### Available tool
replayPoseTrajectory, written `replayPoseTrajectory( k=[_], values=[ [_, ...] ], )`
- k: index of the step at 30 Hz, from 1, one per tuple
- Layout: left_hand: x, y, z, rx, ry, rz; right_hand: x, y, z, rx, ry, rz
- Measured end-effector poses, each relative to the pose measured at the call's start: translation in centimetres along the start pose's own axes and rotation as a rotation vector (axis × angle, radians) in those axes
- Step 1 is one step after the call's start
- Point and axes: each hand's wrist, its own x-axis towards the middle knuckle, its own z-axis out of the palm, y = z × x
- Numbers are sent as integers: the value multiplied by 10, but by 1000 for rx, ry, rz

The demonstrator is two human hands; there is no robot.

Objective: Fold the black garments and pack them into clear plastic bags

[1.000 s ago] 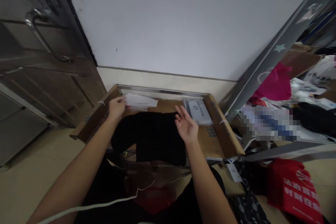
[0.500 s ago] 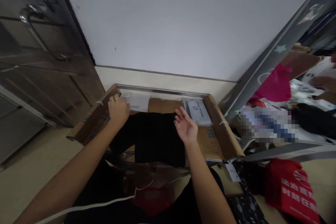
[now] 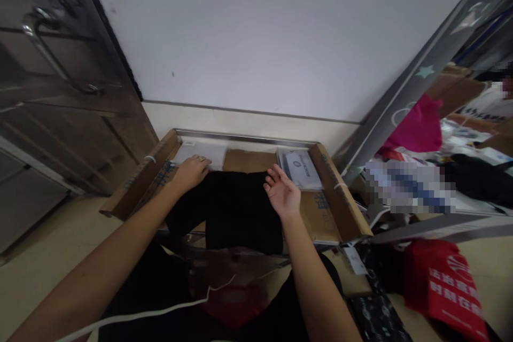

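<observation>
A black folded garment [image 3: 242, 214] lies across a cardboard-lined tray [image 3: 250, 161] in front of me, its near end reaching the front edge. My left hand [image 3: 193, 172] rests palm down at the garment's upper left edge, fingers stretched to the right and loosely bent; their tips are partly hidden. At the garment's right edge, my right hand [image 3: 284, 195] is turned palm up, fingers apart and slightly curled, holding nothing. Clear plastic bags [image 3: 214, 154] lie behind my left hand. Beyond my right hand sits a stack of printed plastic bags [image 3: 302, 170].
Cardboard walls [image 3: 340, 192] bound the tray's sides. A white wall [image 3: 256, 37] rises behind it, and a metal door [image 3: 64, 85] stands left. A white cord [image 3: 160, 310] crosses in front of me. At right are a cluttered table [image 3: 473, 203] and a red bag [image 3: 444, 283].
My left hand has moved right and slightly down, from above the tray's left side to the garment's upper left edge. My right hand and the garment stay nearly in place.
</observation>
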Motion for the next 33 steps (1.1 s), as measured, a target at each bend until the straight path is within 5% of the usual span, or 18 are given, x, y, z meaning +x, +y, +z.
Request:
replayPoseTrajectory(
  k=[11,14,19,22,33],
  values=[
    [9,12,-14,39,-139,-60,3,6,-3,-50,15,31],
    [3,51,-31,19,-22,-44,3,6,-3,-45,29,22],
    [-38,146,-42,-199,-7,415,3,6,-2,-36,43,-2],
    [-53,173,-35,-126,-47,471,2,7,-2,-44,39,-16],
    [-43,147,-29,-240,-32,444,2,7,-3,-54,37,-29]
  ],
)
